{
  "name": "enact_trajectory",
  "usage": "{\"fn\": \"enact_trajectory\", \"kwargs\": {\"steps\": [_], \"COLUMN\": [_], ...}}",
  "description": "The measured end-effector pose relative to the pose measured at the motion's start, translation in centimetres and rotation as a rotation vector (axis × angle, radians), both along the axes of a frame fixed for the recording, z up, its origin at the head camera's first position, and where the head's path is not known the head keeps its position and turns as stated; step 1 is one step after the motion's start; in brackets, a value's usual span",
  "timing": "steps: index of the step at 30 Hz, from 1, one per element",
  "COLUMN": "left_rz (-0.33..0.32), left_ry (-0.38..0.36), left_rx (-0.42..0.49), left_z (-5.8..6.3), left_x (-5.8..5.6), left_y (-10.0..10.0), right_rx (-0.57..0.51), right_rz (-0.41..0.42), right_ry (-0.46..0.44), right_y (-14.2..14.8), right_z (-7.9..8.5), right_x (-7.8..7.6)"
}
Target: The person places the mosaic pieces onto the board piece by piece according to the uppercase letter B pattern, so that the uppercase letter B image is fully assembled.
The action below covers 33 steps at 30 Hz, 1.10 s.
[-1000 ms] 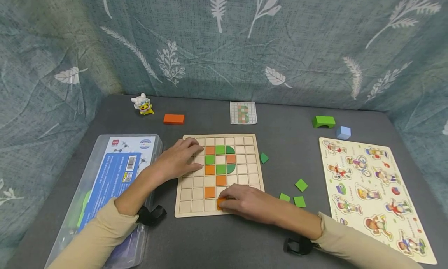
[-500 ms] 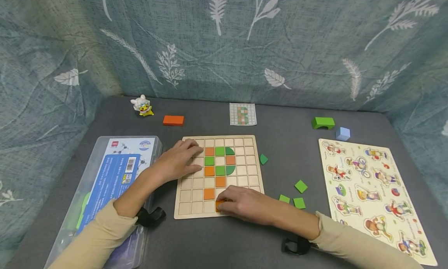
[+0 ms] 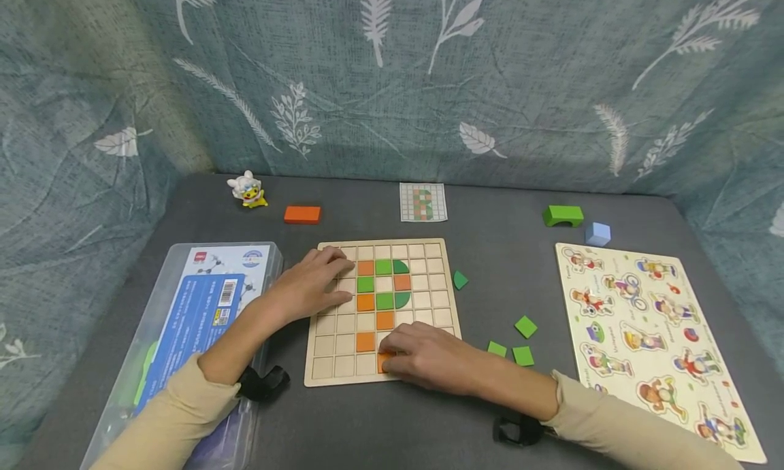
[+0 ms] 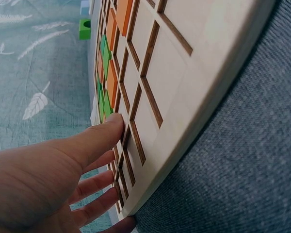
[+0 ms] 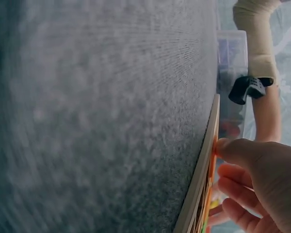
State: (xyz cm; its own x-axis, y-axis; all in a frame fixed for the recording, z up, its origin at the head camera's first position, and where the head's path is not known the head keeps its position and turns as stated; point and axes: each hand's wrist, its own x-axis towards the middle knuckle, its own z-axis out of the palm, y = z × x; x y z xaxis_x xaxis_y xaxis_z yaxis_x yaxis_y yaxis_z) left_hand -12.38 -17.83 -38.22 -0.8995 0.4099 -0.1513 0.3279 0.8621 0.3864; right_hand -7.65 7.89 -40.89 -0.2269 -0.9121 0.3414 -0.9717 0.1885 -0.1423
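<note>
A wooden grid board lies on the dark table, with orange and green square tiles and dark green quarter-round tiles in some cells. My right hand is at the near edge, thumb and fingers on an orange square tile in the bottom row, partly hidden by the fingers. In the right wrist view, the thumb touches that tile's edge. My left hand rests on the board's left side, fingers spread. The left wrist view shows its thumb lying on bare cells, with nothing held.
Green square tiles and a dark green quarter-round tile lie right of the board. A pattern card, orange block and figurine stand behind. A clear plastic case is left; a picture puzzle is right.
The orange tile under my right hand has shifted slightly left and settled into line with the bottom row. My left hand stays put on the board. The whole view has drifted slightly.
</note>
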Motion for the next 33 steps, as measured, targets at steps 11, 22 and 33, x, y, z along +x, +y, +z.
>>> {"fn": "enact_trajectory", "kwargs": {"steps": [11,22,33], "left_rz": [-0.001,-0.012,-0.016], "left_ry": [-0.016,0.003,0.003], "left_rx": [0.002,-0.001,0.006], "left_z": [-0.4,0.0,0.0], "left_x": [0.0,-0.1,0.0], "left_y": [0.2,0.1,0.1], "right_rx": [-0.035,-0.102,-0.050], "right_rz": [-0.170,-0.475,-0.483], "right_ry": [-0.046,-0.773,-0.888], "right_y": [4.1,10.5,11.0], "right_z": [1.9,-0.6,-1.6], "right_x": [-1.2,-9.7,-10.4]}}
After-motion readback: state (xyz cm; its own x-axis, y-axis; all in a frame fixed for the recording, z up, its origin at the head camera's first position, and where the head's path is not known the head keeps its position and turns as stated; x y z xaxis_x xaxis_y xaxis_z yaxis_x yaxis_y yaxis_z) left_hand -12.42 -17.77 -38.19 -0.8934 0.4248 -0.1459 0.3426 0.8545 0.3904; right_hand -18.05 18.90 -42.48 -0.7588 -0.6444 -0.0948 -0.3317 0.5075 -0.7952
